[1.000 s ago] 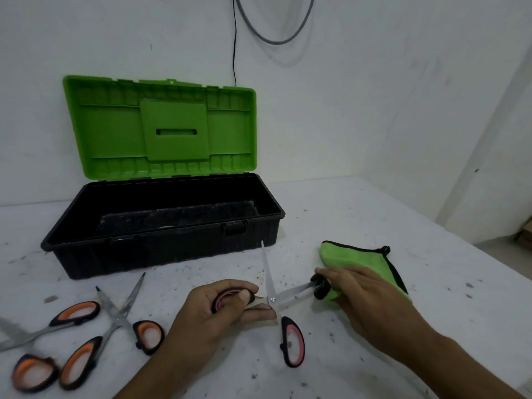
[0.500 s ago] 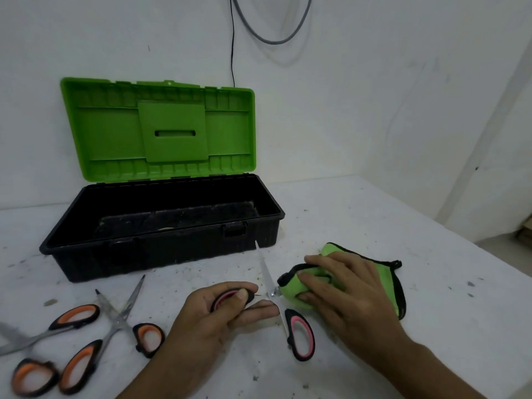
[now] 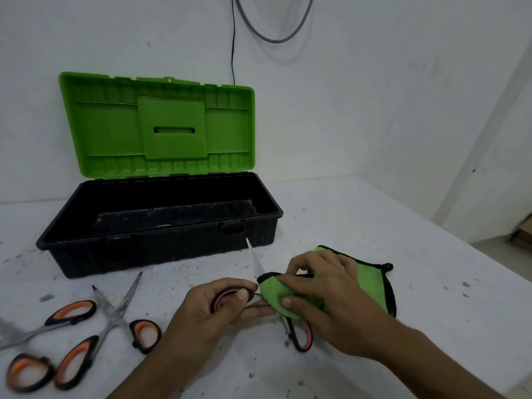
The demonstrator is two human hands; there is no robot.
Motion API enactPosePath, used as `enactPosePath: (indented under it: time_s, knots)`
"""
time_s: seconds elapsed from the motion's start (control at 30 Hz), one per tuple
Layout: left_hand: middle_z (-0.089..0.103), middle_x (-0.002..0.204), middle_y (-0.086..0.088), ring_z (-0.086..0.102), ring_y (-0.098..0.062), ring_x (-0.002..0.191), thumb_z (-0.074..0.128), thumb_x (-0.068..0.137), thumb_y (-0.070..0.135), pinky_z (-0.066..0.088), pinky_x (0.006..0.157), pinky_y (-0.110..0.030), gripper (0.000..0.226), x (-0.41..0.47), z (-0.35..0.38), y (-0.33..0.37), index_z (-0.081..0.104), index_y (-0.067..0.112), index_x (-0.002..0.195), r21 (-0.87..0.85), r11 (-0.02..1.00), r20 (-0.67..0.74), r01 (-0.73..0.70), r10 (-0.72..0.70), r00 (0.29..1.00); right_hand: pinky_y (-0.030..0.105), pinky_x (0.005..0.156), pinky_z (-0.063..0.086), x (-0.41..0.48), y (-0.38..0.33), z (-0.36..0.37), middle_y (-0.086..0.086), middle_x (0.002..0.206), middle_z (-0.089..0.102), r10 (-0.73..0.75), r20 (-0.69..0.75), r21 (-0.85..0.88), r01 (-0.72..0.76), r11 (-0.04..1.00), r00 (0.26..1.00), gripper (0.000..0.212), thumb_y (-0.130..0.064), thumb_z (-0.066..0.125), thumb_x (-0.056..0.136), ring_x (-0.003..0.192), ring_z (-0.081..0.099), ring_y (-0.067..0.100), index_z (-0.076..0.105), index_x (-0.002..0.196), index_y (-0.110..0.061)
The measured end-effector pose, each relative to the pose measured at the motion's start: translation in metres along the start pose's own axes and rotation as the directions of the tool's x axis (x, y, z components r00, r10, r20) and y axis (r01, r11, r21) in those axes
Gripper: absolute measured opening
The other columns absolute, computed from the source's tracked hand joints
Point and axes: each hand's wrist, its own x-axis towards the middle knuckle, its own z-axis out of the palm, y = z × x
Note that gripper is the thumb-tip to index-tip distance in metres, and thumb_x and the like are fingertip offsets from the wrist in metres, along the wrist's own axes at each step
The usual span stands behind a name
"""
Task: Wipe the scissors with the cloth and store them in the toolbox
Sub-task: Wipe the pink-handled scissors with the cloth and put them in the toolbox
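My left hand (image 3: 218, 306) is clamped on one black-and-pink handle loop of the pink scissors (image 3: 255, 258), thumb on top and fingers curled beneath. The scissors are splayed open. One bare blade points up and away from my hands toward the toolbox (image 3: 161, 243), and the other handle loop lies on the tabletop (image 3: 417, 355) just under my right hand (image 3: 331, 300).

My right hand pinches a fold of the green cloth (image 3: 368, 283) over the middle of the scissors. The thumb presses the fold from the near side and the fingers are curled over the top. I cannot see the second blade under the cloth. My two hands are nearly touching at the scissors' middle. The rest of the cloth, edged in black, trails flat on the tabletop beyond and outside my right hand.

The toolbox sits past my left hand, its black tub open. Its green lid (image 3: 161, 125) stands upright against the white wall (image 3: 374, 96). The free blade tip reaches close to the tub's front wall.

Outside my left hand, two orange-handled scissors lie open on the tabletop. The nearer pair (image 3: 115, 315) lies with its blades crossed. The farther pair (image 3: 37, 332) runs off the edge of view. A grey cable (image 3: 276, 40) loops on the wall far above my hands.
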Motion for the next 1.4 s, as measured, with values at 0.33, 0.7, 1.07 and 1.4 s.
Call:
enactPosePath:
  time_s: [0.33,0.7,1.07,1.4]
  knots:
    - [0.076,0.088,-0.022,0.075,-0.035,0.090,0.053,0.092,0.000,0.060,0.080,-0.026,0.018,-0.003,0.002,-0.002,0.067,-0.005,0.101,0.029,1.000,0.024,0.003,-0.004,1.000,0.029,0.091,0.023,0.008,0.010,-0.011,-0.026,0.106,0.048,-0.061,0.157,0.003,0.061,0.998,0.986,0.038,-0.058,0.049,0.091,0.103,0.035,-0.001,0.060,0.121,-0.039]
    - [0.076,0.092,-0.024,0.074,-0.034,0.093,0.059,0.083,0.017,0.054,0.093,-0.035,0.028,-0.002,-0.003,0.001,0.065,-0.002,0.103,0.002,1.000,0.027,0.024,-0.024,0.999,0.028,0.084,0.022,-0.005,0.040,-0.022,-0.024,0.099,0.052,-0.076,0.062,-0.097,0.081,0.992,0.995,0.038,-0.057,0.037,0.092,0.098,0.038,-0.001,0.065,0.106,-0.035]
    - [0.075,0.085,-0.026,0.074,-0.035,0.094,0.051,0.091,0.005,0.051,0.096,-0.040,0.023,0.002,-0.005,-0.002,0.063,-0.008,0.105,-0.085,0.996,-0.069,0.038,-0.044,0.997,0.031,0.088,0.027,-0.034,0.081,-0.011,-0.029,0.102,0.056,0.126,-0.122,-0.034,-0.131,0.991,0.985,0.040,-0.061,0.041,0.087,0.102,0.045,-0.005,0.068,0.106,-0.038]
    - [0.073,0.095,-0.030,0.073,-0.040,0.092,0.047,0.093,0.000,0.058,0.085,-0.035,0.022,0.003,-0.002,-0.003,0.063,-0.009,0.105,-0.249,0.969,-0.186,0.009,-0.057,0.981,0.028,0.086,0.023,-0.044,0.070,0.017,-0.029,0.112,0.064,0.186,-0.097,-0.233,-0.204,0.951,0.978,0.037,-0.049,0.038,0.095,0.109,0.051,0.001,0.065,0.117,-0.038]
